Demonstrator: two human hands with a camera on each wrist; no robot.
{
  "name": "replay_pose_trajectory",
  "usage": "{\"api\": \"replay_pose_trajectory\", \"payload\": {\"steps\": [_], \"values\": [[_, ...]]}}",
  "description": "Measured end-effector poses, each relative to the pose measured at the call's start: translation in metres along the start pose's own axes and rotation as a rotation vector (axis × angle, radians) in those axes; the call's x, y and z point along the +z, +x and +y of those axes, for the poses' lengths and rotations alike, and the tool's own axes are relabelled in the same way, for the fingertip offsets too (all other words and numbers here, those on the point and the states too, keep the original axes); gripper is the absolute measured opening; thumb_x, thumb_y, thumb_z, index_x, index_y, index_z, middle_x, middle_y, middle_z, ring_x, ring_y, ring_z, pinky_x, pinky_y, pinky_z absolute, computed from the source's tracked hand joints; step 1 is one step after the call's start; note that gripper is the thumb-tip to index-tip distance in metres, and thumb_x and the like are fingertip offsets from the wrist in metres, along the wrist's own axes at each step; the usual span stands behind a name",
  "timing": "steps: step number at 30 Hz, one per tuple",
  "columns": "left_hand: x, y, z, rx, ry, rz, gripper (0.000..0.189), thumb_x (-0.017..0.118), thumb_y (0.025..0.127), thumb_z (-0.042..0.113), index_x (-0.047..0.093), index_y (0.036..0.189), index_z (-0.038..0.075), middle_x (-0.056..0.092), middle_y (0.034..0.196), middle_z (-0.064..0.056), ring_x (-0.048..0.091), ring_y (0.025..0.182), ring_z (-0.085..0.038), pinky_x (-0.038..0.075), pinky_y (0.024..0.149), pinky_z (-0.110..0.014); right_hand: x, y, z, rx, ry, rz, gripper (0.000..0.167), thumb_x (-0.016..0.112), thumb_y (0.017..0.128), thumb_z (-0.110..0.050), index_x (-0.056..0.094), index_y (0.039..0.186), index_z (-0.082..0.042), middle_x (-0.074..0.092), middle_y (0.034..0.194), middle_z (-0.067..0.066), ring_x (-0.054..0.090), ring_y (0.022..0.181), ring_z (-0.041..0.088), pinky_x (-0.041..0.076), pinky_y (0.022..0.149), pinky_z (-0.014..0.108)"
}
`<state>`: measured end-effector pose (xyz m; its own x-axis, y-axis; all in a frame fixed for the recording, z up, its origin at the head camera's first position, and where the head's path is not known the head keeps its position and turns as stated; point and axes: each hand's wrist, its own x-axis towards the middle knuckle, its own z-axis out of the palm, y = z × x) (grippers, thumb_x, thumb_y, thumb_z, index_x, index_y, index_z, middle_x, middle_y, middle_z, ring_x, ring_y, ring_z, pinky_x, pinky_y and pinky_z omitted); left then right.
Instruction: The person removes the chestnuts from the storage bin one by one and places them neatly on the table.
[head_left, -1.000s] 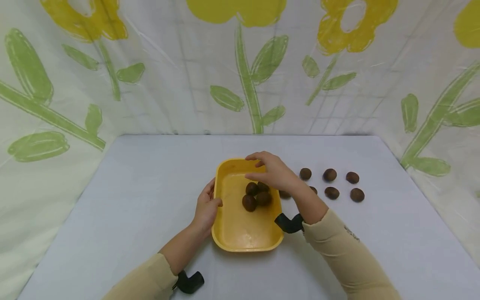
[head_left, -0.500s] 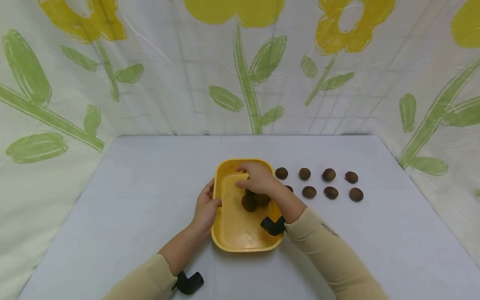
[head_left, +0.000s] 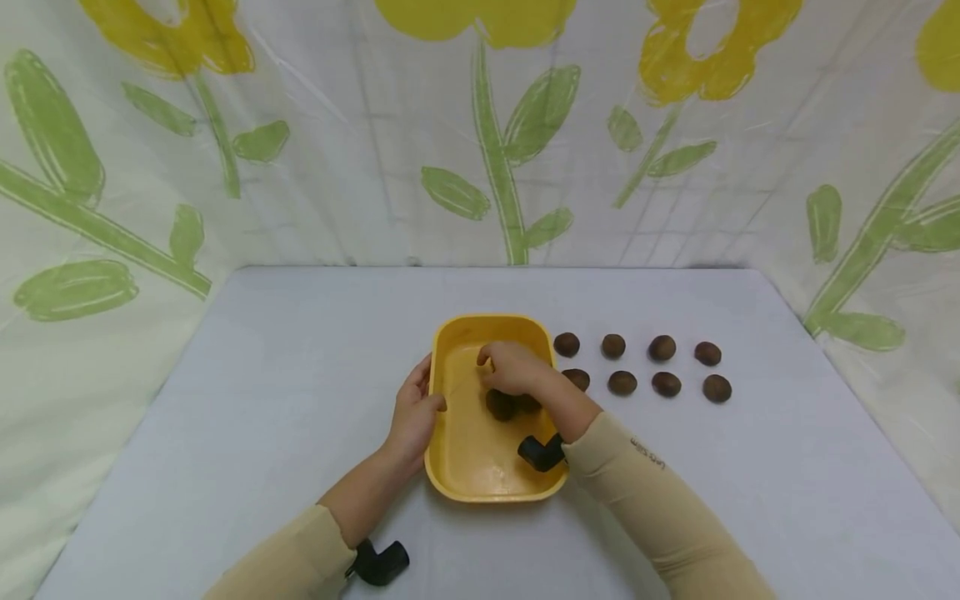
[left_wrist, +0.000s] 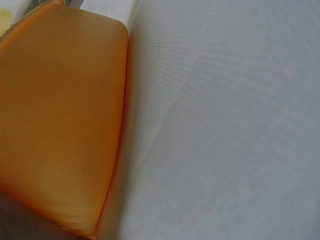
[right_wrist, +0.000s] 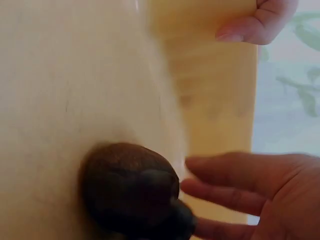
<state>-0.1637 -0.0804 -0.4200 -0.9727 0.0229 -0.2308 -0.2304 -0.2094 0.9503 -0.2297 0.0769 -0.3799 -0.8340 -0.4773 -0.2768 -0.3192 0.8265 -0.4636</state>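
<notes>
A yellow plastic tray [head_left: 491, 467] stands upright on the white table, its outer wall [left_wrist: 65, 115] filling the left of the left wrist view. My left hand [head_left: 414, 421] grips its left side, thumb over the rim. My right hand [head_left: 517, 368] reaches into the tray, fingers bent downward over a small group of dark brown, round chestnut-like nuts [head_left: 501, 406]; part of the group is hidden beneath it. In the right wrist view the right fingers [right_wrist: 230, 172] are spread, tips right beside two nuts [right_wrist: 127, 175], none showing between them.
More such nuts lie on the table right of the tray in two rows, a far row [head_left: 613, 347] and a near row [head_left: 622, 383]. Behind the table [head_left: 300, 350] hangs a white sheet [head_left: 315, 200] with painted yellow flowers. Black wrist mounts [head_left: 381, 564] stick out from both sleeves.
My right hand has moved left and down from the tray's right rim into the tray, its fingers bending more over the nuts. My left hand and the tray have stayed in place.
</notes>
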Motion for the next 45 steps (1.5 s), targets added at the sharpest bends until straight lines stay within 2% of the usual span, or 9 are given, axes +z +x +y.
{"api": "replay_pose_trajectory", "payload": {"steps": [6,12,14,17,21,26,34,40,45], "values": [[0.0,0.001,0.0,-0.003,0.002,0.002,0.078,0.034,0.074,-0.015,0.024,0.147,0.008,0.026,0.153,-0.006,0.028,0.139,-0.022,0.029,0.112,-0.041,0.0,0.004,0.003,0.043,0.009,-0.011,0.028,0.063,0.084,-0.01,0.062,0.112,-0.004,0.062,0.112,0.011,0.054,0.092,0.022,0.047,0.084,0.031],[0.001,0.001,0.0,-0.01,0.001,0.003,0.077,0.034,0.074,-0.016,0.023,0.147,0.008,0.026,0.153,-0.006,0.028,0.139,-0.022,0.029,0.112,-0.041,0.003,0.008,0.005,0.038,-0.012,0.003,0.019,0.067,0.079,-0.01,0.063,0.098,-0.008,0.062,0.094,0.008,0.054,0.074,0.02,0.047,0.063,0.026],[0.001,0.0,0.0,-0.011,0.003,0.005,0.078,0.034,0.074,-0.016,0.023,0.147,0.008,0.026,0.153,-0.006,0.028,0.139,-0.022,0.029,0.112,-0.041,0.004,0.009,0.006,0.03,-0.011,0.016,0.018,0.069,0.078,-0.011,0.062,0.096,-0.008,0.061,0.09,0.007,0.053,0.071,0.02,0.045,0.061,0.025],[0.001,0.0,0.0,-0.014,0.004,0.005,0.078,0.034,0.074,-0.016,0.023,0.147,0.008,0.026,0.153,-0.007,0.028,0.139,-0.023,0.03,0.112,-0.041,0.005,0.008,0.007,0.015,0.008,0.068,0.019,0.069,0.078,-0.013,0.061,0.094,-0.009,0.06,0.087,0.006,0.052,0.071,0.019,0.044,0.062,0.025],[0.001,-0.001,-0.001,-0.012,0.002,-0.003,0.078,0.034,0.074,-0.016,0.023,0.147,0.007,0.025,0.153,-0.007,0.027,0.14,-0.023,0.03,0.112,-0.042,0.002,0.002,0.008,-0.009,0.105,0.166,0.021,0.069,0.075,-0.014,0.06,0.094,-0.01,0.059,0.085,0.006,0.053,0.071,0.019,0.045,0.065,0.027],[0.001,0.0,-0.002,-0.007,-0.003,-0.004,0.078,0.034,0.073,-0.016,0.023,0.147,0.007,0.024,0.154,-0.006,0.026,0.14,-0.022,0.029,0.112,-0.041,-0.013,-0.017,0.007,-0.052,0.21,0.25,0.023,0.071,0.077,-0.017,0.062,0.098,-0.011,0.061,0.095,0.008,0.057,0.084,0.021,0.049,0.073,0.031],[0.0,0.0,0.001,0.0,-0.004,0.012,0.08,0.034,0.072,-0.017,0.023,0.147,0.007,0.024,0.154,-0.006,0.023,0.142,-0.021,0.026,0.114,-0.039,-0.043,-0.064,0.02,-0.022,0.344,0.32,0.033,0.071,0.079,-0.021,0.063,0.11,-0.011,0.061,0.111,0.009,0.059,0.097,0.025,0.052,0.078,0.034],[0.001,0.0,0.001,-0.008,-0.01,0.016,0.08,0.034,0.072,-0.017,0.023,0.147,0.006,0.025,0.153,-0.006,0.024,0.141,-0.021,0.026,0.114,-0.039,-0.04,-0.085,0.046,0.006,0.41,0.37,0.035,0.072,0.078,-0.022,0.063,0.111,-0.012,0.063,0.11,0.008,0.06,0.093,0.023,0.052,0.071,0.029],[0.001,0.0,0.001,-0.01,-0.023,0.008,0.079,0.034,0.072,-0.016,0.023,0.147,0.006,0.025,0.153,-0.006,0.025,0.141,-0.021,0.027,0.113,-0.039,-0.033,-0.1,0.068,0.035,0.388,0.366,0.034,0.073,0.078,-0.02,0.064,0.109,-0.01,0.063,0.11,0.011,0.061,0.093,0.025,0.052,0.068,0.027]]}}
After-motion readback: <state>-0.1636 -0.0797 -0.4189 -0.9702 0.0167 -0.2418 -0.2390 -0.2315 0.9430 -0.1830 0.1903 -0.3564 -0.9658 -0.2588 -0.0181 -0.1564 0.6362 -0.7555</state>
